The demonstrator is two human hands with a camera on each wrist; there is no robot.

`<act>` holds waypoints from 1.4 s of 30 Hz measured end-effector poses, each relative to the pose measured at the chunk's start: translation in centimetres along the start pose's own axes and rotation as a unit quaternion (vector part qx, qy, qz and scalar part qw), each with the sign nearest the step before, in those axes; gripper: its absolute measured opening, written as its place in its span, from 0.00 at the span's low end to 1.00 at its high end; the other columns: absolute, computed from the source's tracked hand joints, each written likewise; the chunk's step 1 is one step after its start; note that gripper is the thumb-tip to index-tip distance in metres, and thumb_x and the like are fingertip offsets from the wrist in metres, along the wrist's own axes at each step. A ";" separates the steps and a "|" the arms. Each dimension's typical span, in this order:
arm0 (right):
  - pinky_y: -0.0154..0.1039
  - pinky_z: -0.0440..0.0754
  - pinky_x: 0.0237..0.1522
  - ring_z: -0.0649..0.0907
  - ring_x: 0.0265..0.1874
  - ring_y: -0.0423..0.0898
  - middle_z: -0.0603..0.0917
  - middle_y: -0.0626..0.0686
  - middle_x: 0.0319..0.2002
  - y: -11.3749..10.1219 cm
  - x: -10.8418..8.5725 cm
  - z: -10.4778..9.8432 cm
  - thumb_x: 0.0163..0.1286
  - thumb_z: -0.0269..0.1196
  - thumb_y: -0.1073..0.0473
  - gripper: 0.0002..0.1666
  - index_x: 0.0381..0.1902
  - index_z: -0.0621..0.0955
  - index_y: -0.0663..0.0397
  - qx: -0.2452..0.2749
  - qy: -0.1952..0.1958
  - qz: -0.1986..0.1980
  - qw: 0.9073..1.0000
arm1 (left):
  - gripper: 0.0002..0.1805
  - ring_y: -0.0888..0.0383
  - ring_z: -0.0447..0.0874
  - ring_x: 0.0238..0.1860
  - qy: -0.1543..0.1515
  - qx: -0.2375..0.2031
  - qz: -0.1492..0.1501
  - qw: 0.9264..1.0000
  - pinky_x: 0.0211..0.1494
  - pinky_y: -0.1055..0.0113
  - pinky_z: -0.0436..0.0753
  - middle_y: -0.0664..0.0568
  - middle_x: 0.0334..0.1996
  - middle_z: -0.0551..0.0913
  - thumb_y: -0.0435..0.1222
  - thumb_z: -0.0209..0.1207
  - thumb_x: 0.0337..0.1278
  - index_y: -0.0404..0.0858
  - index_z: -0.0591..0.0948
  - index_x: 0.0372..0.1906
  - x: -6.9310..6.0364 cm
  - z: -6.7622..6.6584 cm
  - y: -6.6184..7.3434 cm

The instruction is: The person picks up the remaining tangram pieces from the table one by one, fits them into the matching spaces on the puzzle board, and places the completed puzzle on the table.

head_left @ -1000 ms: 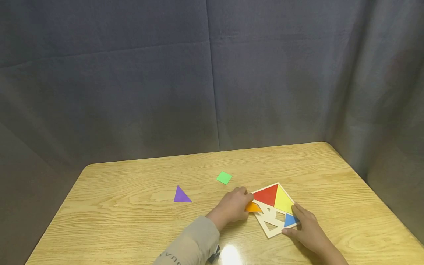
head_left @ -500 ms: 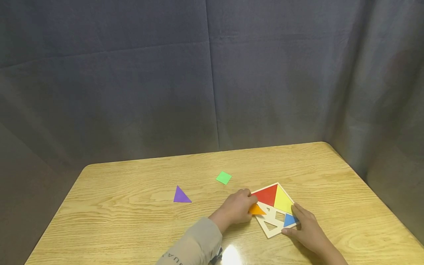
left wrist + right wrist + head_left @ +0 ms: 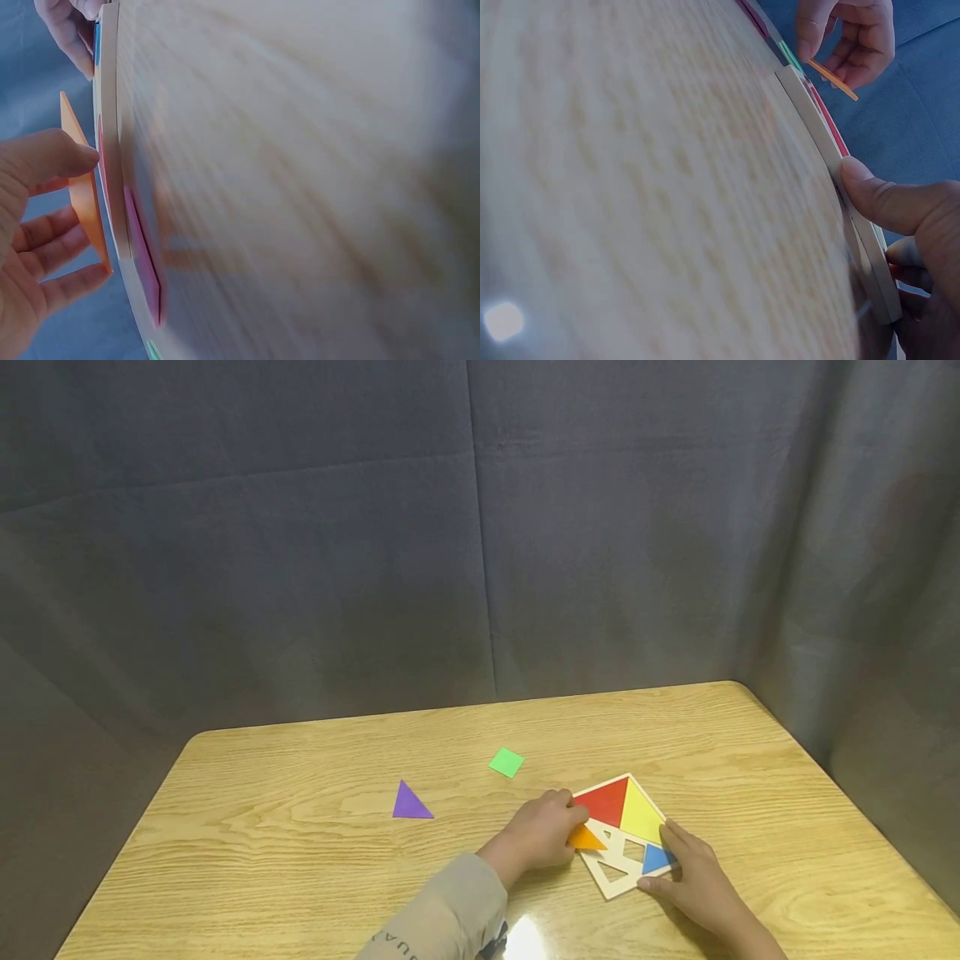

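My left hand (image 3: 542, 831) pinches an orange triangle (image 3: 586, 838) between thumb and fingers, over the left side of a pale wooden tangram tray (image 3: 613, 888). In the left wrist view the orange triangle (image 3: 86, 199) is tilted and raised off the tray's face. A red triangle (image 3: 604, 802), a yellow triangle (image 3: 641, 811) and a blue piece (image 3: 657, 857) lie in the tray, beside cut-out openings. My right hand (image 3: 697, 881) holds the tray's right corner, thumb on the near edge and fingers by the yellow and blue pieces. Its thumb (image 3: 889, 199) presses the tray's edge in the right wrist view.
On the wooden table (image 3: 285, 877) lie a purple triangle (image 3: 412, 802) at the left and a green square (image 3: 507, 762) behind my left hand. A dark grey curtain (image 3: 375, 568) hangs past the table's far edge.
My left hand has moved a little to the right with the orange triangle, farther over the tray. The right hand and tray have stayed in place.
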State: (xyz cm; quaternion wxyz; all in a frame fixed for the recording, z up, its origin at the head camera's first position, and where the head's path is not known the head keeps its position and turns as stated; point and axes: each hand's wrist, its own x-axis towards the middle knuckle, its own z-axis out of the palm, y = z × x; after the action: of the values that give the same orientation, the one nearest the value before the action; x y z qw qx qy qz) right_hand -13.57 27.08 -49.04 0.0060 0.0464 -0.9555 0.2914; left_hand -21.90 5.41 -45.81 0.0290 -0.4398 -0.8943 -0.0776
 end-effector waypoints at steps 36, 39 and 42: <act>0.64 0.56 0.48 0.56 0.54 0.69 0.56 0.72 0.58 -0.1 -0.1 -0.1 0.44 0.64 0.41 0.53 0.55 0.60 0.77 0.008 0.004 -0.006 1.000 | 0.13 0.65 0.62 0.24 -0.019 0.020 0.015 0.999 0.20 0.74 0.61 0.60 0.23 0.63 0.40 0.63 0.34 0.50 0.73 0.30 1.1 0.1 1.2; 0.63 0.56 0.48 0.56 0.54 0.69 0.57 0.72 0.58 -0.1 -0.1 -0.1 0.44 0.64 0.41 0.53 0.55 0.61 0.77 0.004 0.004 -0.007 1.000 | 0.12 0.65 0.62 0.24 -0.019 0.022 0.017 0.999 0.20 0.74 0.61 0.60 0.23 0.63 0.40 0.63 0.34 0.50 0.73 0.29 1.2 0.1 1.3; 0.63 0.56 0.49 0.56 0.54 0.68 0.57 0.72 0.58 -0.2 -0.1 -0.1 0.44 0.64 0.40 0.53 0.55 0.61 0.77 0.000 0.004 -0.008 1.000 | 0.12 0.65 0.62 0.24 -0.022 0.024 0.018 0.999 0.20 0.74 0.61 0.60 0.23 0.63 0.40 0.63 0.34 0.50 0.72 0.28 1.3 0.2 1.4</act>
State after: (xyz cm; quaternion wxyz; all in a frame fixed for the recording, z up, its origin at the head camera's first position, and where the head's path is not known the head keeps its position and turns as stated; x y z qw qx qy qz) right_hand -13.42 27.03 -48.85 0.0123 0.0523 -0.9550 0.2917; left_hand -21.61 7.30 -45.70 0.0210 -0.4567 -0.8882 -0.0460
